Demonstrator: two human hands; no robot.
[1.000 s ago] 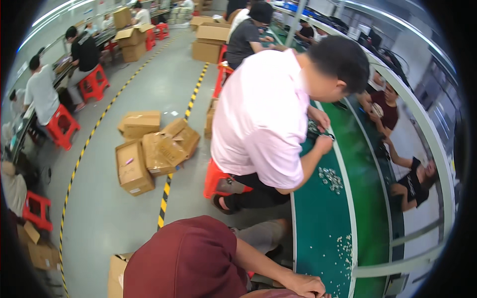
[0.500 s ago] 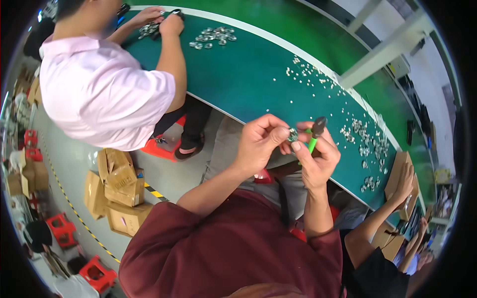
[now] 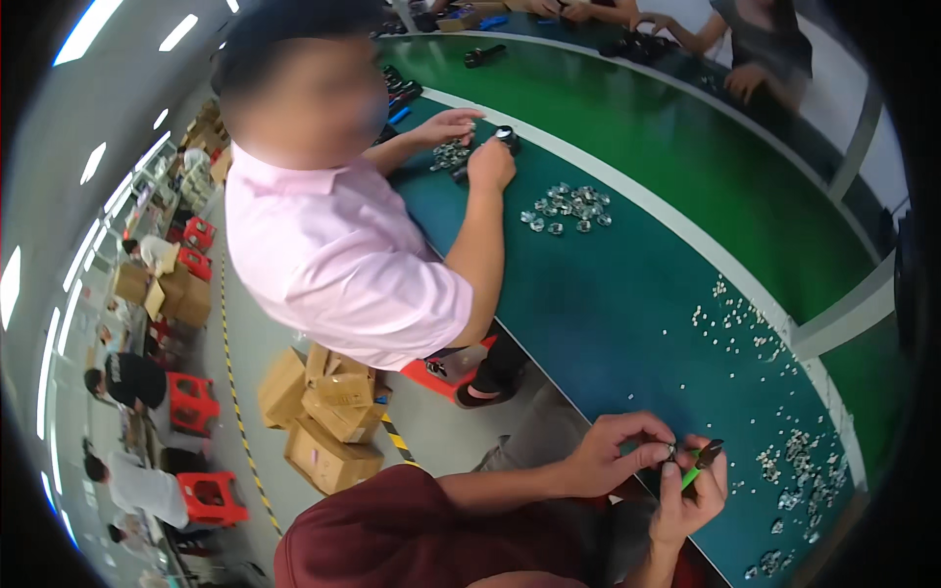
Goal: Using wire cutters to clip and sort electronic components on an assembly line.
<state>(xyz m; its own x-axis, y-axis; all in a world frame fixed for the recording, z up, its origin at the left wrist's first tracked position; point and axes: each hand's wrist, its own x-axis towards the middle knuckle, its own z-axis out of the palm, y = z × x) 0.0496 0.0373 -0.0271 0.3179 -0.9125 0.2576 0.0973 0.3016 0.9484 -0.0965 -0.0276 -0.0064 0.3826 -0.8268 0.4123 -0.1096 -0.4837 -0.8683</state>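
Observation:
My left hand (image 3: 619,456), fingers closed in a pinch, holds a small shiny part (image 3: 673,452) over the front edge of the green table. Close against it, my right hand (image 3: 689,505) is wrapped around a green-handled tool (image 3: 692,476) with a dark, jaw-like head, perhaps small pliers; it points up and to the right. The right fingertips meet the small part too. Its details are too small to tell. On the tabletop right of my hands lie many clear, shiny pieces (image 3: 804,475) and tiny pale bits (image 3: 740,318).
To my left, a co-worker in a pink shirt (image 3: 343,265) handles a black round part (image 3: 505,137), near another pile of shiny pieces (image 3: 569,208). Cardboard boxes (image 3: 333,416) and a red stool (image 3: 441,377) stand on the floor. A pale rail (image 3: 667,230) borders the table's far side.
The view has swung left and up, so my hands appear lower and further right. They remain together, holding the small part and the green-handled tool.

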